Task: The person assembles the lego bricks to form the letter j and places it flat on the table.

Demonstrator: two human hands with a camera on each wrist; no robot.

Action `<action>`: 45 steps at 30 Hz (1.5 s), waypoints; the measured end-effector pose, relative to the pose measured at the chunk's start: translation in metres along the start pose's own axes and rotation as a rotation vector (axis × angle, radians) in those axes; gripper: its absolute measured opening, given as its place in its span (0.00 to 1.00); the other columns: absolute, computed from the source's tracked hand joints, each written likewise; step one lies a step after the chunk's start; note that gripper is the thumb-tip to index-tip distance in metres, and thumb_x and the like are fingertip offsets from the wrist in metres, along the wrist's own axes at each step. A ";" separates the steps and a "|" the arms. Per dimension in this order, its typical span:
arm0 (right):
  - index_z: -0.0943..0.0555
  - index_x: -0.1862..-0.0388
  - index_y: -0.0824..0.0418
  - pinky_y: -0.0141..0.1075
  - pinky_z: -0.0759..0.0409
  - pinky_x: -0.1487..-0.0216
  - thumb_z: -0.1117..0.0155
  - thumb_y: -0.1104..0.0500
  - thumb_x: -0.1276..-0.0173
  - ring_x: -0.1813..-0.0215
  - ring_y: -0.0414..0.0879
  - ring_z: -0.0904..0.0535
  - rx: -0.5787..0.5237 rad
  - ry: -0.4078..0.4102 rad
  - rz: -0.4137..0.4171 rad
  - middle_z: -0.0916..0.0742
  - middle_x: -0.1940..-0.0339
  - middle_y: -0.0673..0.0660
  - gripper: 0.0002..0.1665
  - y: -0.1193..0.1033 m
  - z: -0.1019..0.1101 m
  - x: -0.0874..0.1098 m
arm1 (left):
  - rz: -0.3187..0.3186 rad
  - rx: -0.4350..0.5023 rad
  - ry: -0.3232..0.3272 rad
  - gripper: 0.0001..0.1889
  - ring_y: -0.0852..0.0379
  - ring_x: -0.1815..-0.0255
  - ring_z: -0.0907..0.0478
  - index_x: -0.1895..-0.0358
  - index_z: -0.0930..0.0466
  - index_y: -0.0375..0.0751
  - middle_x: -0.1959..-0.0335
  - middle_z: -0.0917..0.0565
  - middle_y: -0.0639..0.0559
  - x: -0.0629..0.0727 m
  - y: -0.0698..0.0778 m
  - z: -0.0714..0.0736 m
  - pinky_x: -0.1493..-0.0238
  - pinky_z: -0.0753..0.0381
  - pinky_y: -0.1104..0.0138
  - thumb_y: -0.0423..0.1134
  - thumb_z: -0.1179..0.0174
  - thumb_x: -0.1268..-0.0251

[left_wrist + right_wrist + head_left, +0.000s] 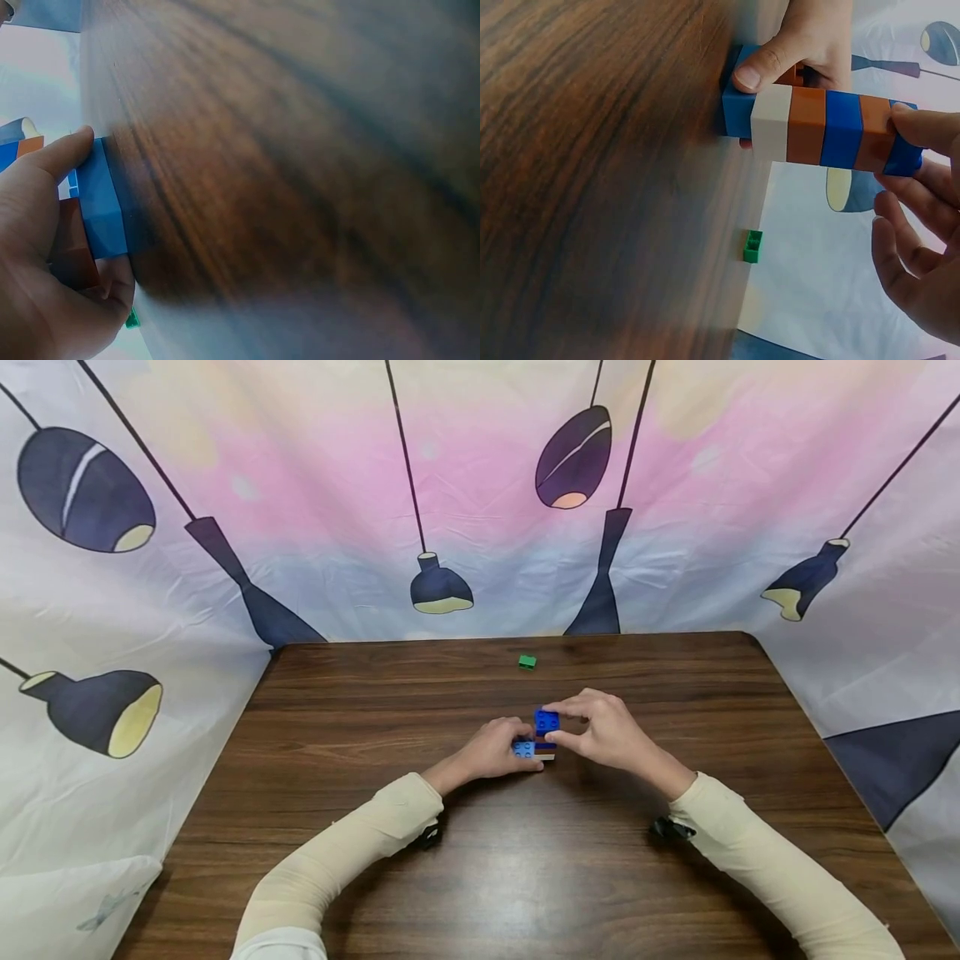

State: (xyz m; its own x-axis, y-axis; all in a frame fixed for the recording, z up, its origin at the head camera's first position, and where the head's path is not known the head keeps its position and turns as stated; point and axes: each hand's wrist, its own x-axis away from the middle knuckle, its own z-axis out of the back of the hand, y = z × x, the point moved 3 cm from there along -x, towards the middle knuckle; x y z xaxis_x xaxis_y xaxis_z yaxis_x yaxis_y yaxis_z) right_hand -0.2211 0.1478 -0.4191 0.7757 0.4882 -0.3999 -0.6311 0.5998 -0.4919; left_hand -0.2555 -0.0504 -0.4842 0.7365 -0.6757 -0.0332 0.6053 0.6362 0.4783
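A small stack of toy building bricks stands on the table between both hands. In the right wrist view it runs from a light blue bottom brick (pixel 737 112) through a white brick (pixel 770 124), an orange brick (pixel 806 126), a blue one and another orange to a dark blue top brick (pixel 547 721). My left hand (pixel 491 749) grips the light blue base, thumb on its near side. A brown-orange brick (pixel 73 251) sits on that base, inside the left hand. With thumb and fingers, my right hand (pixel 613 731) pinches the dark blue brick at the top.
A green brick (pixel 527 662) lies alone near the far edge of the wooden table (pixel 375 693). Behind the table hangs a fabric backdrop (pixel 330 510) printed with lamps.
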 end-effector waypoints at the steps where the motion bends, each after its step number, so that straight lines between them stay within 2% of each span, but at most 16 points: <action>1: 0.13 0.42 0.55 0.39 0.22 0.63 0.22 0.50 0.36 0.58 0.44 0.18 -0.010 -0.005 -0.010 0.09 0.54 0.53 0.25 0.000 0.000 0.000 | 0.000 -0.003 0.001 0.23 0.61 0.66 0.26 0.49 0.15 0.42 0.60 0.16 0.54 0.000 0.000 0.000 0.64 0.27 0.68 0.56 0.28 0.37; 8: 0.14 0.41 0.55 0.37 0.17 0.62 0.23 0.51 0.35 0.58 0.43 0.18 -0.123 -0.036 -0.081 0.12 0.59 0.51 0.24 0.003 0.001 -0.001 | -0.008 -0.027 0.009 0.23 0.62 0.66 0.27 0.48 0.15 0.43 0.62 0.18 0.56 -0.002 0.001 0.001 0.65 0.27 0.69 0.56 0.28 0.38; 12: 0.15 0.40 0.56 0.37 0.17 0.61 0.23 0.52 0.35 0.57 0.44 0.17 -0.153 -0.043 -0.100 0.13 0.58 0.51 0.25 0.004 0.001 -0.001 | -0.011 -0.035 0.002 0.24 0.62 0.66 0.26 0.47 0.15 0.43 0.61 0.17 0.56 -0.002 0.002 0.003 0.65 0.27 0.69 0.56 0.28 0.38; 16: 0.15 0.39 0.56 0.37 0.16 0.59 0.23 0.51 0.35 0.55 0.45 0.15 -0.165 -0.042 -0.119 0.12 0.55 0.52 0.27 0.006 0.003 0.000 | -0.019 0.003 -0.006 0.28 0.62 0.64 0.24 0.43 0.17 0.43 0.58 0.16 0.56 0.001 0.001 0.006 0.62 0.24 0.69 0.58 0.28 0.40; 21: 0.16 0.38 0.57 0.39 0.16 0.59 0.23 0.49 0.36 0.54 0.48 0.14 -0.170 -0.019 -0.135 0.11 0.52 0.55 0.29 0.010 0.006 0.004 | -0.004 0.027 0.004 0.36 0.62 0.52 0.21 0.34 0.22 0.44 0.48 0.16 0.55 0.012 -0.004 0.015 0.49 0.21 0.64 0.60 0.27 0.41; 26: 0.16 0.38 0.56 0.38 0.17 0.60 0.23 0.46 0.36 0.56 0.44 0.15 -0.153 0.017 -0.150 0.11 0.53 0.53 0.30 0.012 0.001 0.013 | 0.041 -0.006 0.031 0.35 0.56 0.43 0.22 0.34 0.22 0.47 0.42 0.18 0.53 0.034 -0.009 0.023 0.41 0.23 0.56 0.60 0.28 0.40; 30: 0.16 0.38 0.54 0.40 0.16 0.60 0.22 0.46 0.37 0.57 0.43 0.16 -0.143 0.040 -0.152 0.11 0.55 0.53 0.30 0.013 -0.004 0.020 | 0.075 0.003 0.070 0.34 0.53 0.43 0.22 0.34 0.22 0.46 0.43 0.18 0.52 0.050 -0.013 0.025 0.42 0.22 0.53 0.58 0.28 0.39; 35: 0.16 0.37 0.56 0.40 0.16 0.60 0.22 0.48 0.37 0.57 0.43 0.16 -0.151 0.063 -0.177 0.11 0.56 0.52 0.31 0.012 -0.009 0.023 | 0.091 0.030 0.107 0.32 0.54 0.44 0.22 0.34 0.21 0.47 0.45 0.18 0.52 0.060 -0.014 0.025 0.43 0.22 0.53 0.56 0.28 0.38; 45: 0.15 0.40 0.57 0.41 0.16 0.61 0.22 0.52 0.36 0.60 0.43 0.15 -0.168 0.107 -0.170 0.10 0.61 0.51 0.27 0.007 -0.014 0.021 | 0.066 0.067 0.159 0.24 0.56 0.50 0.19 0.37 0.20 0.46 0.47 0.16 0.53 0.058 -0.013 0.022 0.51 0.19 0.58 0.49 0.30 0.33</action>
State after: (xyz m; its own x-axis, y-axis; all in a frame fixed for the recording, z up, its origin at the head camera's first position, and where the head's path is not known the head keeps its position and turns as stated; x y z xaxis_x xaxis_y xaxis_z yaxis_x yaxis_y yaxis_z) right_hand -0.2091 0.1531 -0.4415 0.8718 0.3146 -0.3755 -0.4898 0.5492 -0.6771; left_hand -0.2271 -0.1057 -0.4732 0.8154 -0.5628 -0.1356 0.5368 0.6473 0.5412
